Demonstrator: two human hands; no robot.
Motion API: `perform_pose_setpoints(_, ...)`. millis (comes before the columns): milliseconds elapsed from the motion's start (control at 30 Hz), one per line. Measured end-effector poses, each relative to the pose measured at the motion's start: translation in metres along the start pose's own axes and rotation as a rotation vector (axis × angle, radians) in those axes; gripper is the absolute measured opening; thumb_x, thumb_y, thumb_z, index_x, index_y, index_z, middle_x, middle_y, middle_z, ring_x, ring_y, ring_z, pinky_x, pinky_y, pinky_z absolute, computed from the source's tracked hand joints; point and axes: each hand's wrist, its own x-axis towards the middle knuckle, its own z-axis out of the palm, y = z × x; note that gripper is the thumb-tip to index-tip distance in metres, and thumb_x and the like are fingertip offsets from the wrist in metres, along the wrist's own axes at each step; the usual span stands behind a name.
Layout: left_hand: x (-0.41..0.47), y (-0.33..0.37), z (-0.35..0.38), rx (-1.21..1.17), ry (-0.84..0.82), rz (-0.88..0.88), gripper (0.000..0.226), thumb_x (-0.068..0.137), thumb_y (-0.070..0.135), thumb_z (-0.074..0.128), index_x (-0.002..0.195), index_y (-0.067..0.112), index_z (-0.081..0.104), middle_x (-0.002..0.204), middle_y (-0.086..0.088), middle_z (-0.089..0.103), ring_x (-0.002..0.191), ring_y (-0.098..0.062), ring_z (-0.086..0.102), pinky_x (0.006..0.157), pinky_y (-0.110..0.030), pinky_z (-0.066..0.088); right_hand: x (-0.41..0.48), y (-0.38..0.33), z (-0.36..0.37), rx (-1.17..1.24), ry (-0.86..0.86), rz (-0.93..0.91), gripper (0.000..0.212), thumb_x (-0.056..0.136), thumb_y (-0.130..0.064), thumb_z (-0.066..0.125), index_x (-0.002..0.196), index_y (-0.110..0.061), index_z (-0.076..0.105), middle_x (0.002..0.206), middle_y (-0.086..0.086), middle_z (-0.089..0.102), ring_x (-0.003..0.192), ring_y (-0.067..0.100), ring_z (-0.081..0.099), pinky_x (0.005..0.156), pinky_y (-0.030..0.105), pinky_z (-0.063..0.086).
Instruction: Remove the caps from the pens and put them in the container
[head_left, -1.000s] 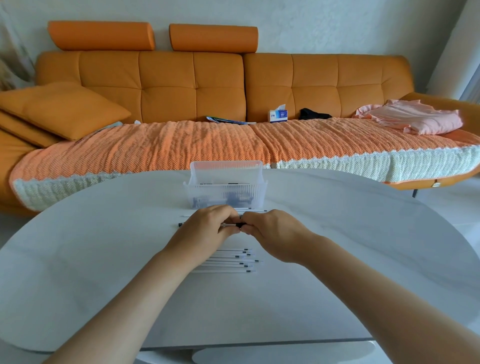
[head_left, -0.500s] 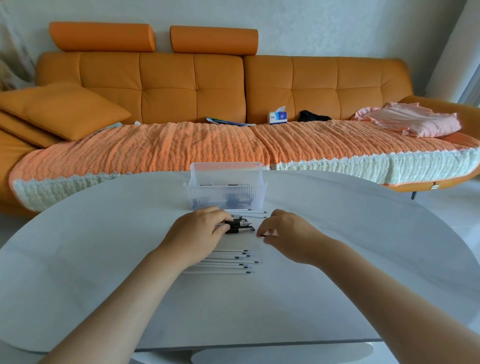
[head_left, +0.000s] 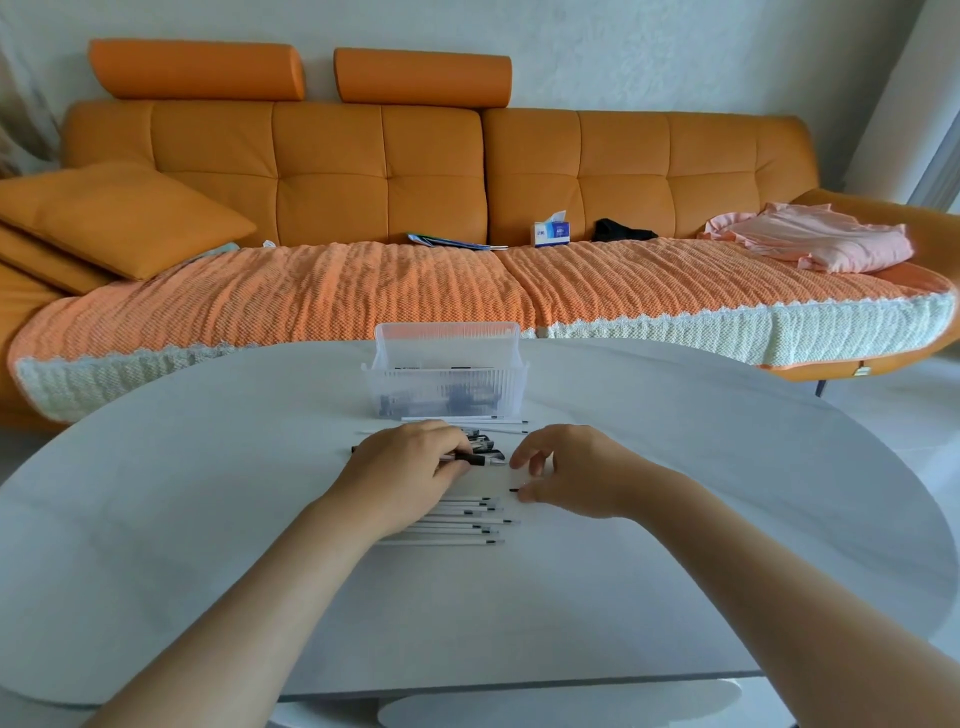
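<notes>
My left hand (head_left: 410, 467) is closed on a pen (head_left: 480, 460) with a black cap end that points right, over a small heap of black-capped pens (head_left: 480, 444). My right hand (head_left: 571, 470) hovers just right of it, fingers spread and nothing pinched between them. A small black piece (head_left: 513, 490) lies at its thumb tip. Several thin white pens (head_left: 467, 519) lie in a row under my left wrist. The clear ribbed container (head_left: 447, 384) stands behind the hands with dark items inside.
A few more white pens (head_left: 467, 419) lie just in front of the container. The white oval table (head_left: 727, 493) stretches wide on both sides. An orange sofa (head_left: 363, 171) with a knitted throw stands behind the table.
My hands were joined on one pen a second ago. The right hand has since pulled away to the right and down, and its fingers have spread. The left hand keeps its pen.
</notes>
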Motion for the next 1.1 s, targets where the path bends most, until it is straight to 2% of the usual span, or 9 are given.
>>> perform_pose_setpoints(200, 0.002, 0.003, -0.001, 0.000, 0.020, 0.033, 0.016, 0.095, 0.038, 0.055, 0.107, 0.035, 0.065, 0.105, 0.019, 0.063, 0.093, -0.007, 0.058, 0.074, -0.029, 0.048, 0.001, -0.010, 0.002, -0.093, 0.114, -0.134, 0.023, 0.095, -0.045, 0.056, 0.115, -0.040, 0.065, 0.105, -0.019, 0.060, 0.078, -0.002, 0.054, 0.072, 0.020, 0.043)
perform_pose_setpoints(400, -0.001, 0.005, -0.004, 0.006, 0.062, 0.048, 0.014, 0.092, 0.041, 0.058, 0.105, 0.036, 0.062, 0.099, 0.018, 0.063, 0.089, -0.006, 0.059, 0.071, -0.033, 0.050, 0.002, -0.024, 0.003, -0.296, 0.103, -0.183, 0.030, 0.103, -0.039, 0.042, 0.109, -0.023, 0.068, 0.099, -0.005, 0.062, 0.089, 0.017, 0.057, 0.073, 0.034, 0.047)
perform_pose_setpoints(633, -0.002, 0.002, -0.006, 0.032, 0.005, 0.014, 0.017, 0.096, 0.041, 0.053, 0.107, 0.036, 0.065, 0.098, 0.015, 0.064, 0.091, -0.009, 0.059, 0.068, -0.029, 0.043, 0.004, -0.034, 0.004, -0.350, 0.148, -0.173, 0.025, 0.100, -0.037, 0.049, 0.105, -0.027, 0.071, 0.099, -0.007, 0.066, 0.091, 0.018, 0.059, 0.074, 0.034, 0.048)
perform_pose_setpoints(733, -0.003, 0.001, -0.006, 0.055, -0.020, 0.006, 0.019, 0.096, 0.040, 0.052, 0.109, 0.036, 0.066, 0.099, 0.013, 0.064, 0.092, -0.012, 0.059, 0.069, -0.030, 0.044, 0.004, -0.035, 0.005, -0.302, 0.166, -0.159, 0.016, 0.094, -0.038, 0.059, 0.103, -0.032, 0.071, 0.101, -0.013, 0.068, 0.092, 0.011, 0.060, 0.075, 0.029, 0.047)
perform_pose_setpoints(800, -0.003, 0.000, -0.006, 0.060, -0.024, 0.000, 0.019, 0.096, 0.041, 0.052, 0.109, 0.036, 0.066, 0.100, 0.014, 0.063, 0.092, -0.011, 0.059, 0.068, -0.029, 0.043, 0.005, -0.035, 0.006, -0.267, 0.177, -0.159, 0.018, 0.091, -0.044, 0.063, 0.103, -0.034, 0.070, 0.103, -0.017, 0.066, 0.093, 0.008, 0.059, 0.075, 0.027, 0.046)
perform_pose_setpoints(900, -0.003, -0.002, -0.007, 0.061, -0.035, -0.010, 0.020, 0.097, 0.042, 0.051, 0.108, 0.035, 0.065, 0.098, 0.014, 0.062, 0.091, -0.010, 0.059, 0.069, -0.030, 0.044, 0.006, -0.036, 0.007, -0.221, 0.194, -0.152, 0.018, 0.094, -0.045, 0.059, 0.101, -0.034, 0.072, 0.104, -0.016, 0.066, 0.092, 0.009, 0.059, 0.075, 0.028, 0.046)
perform_pose_setpoints(1000, -0.003, -0.003, -0.006, 0.036, -0.057, -0.017, 0.020, 0.097, 0.042, 0.051, 0.109, 0.035, 0.065, 0.099, 0.014, 0.062, 0.092, -0.011, 0.058, 0.074, -0.032, 0.047, 0.008, -0.037, 0.007, -0.202, 0.207, -0.138, 0.010, 0.088, -0.041, 0.068, 0.094, -0.033, 0.068, 0.099, -0.016, 0.066, 0.088, 0.009, 0.059, 0.076, 0.029, 0.049)
perform_pose_setpoints(1100, -0.003, -0.002, -0.005, 0.031, -0.074, -0.018, 0.021, 0.097, 0.043, 0.050, 0.110, 0.036, 0.065, 0.099, 0.014, 0.061, 0.092, -0.011, 0.059, 0.074, -0.032, 0.047, 0.008, -0.037, 0.007, -0.199, 0.187, -0.138, 0.024, 0.081, -0.044, 0.075, 0.097, -0.034, 0.060, 0.100, -0.017, 0.061, 0.086, 0.007, 0.057, 0.072, 0.026, 0.045)
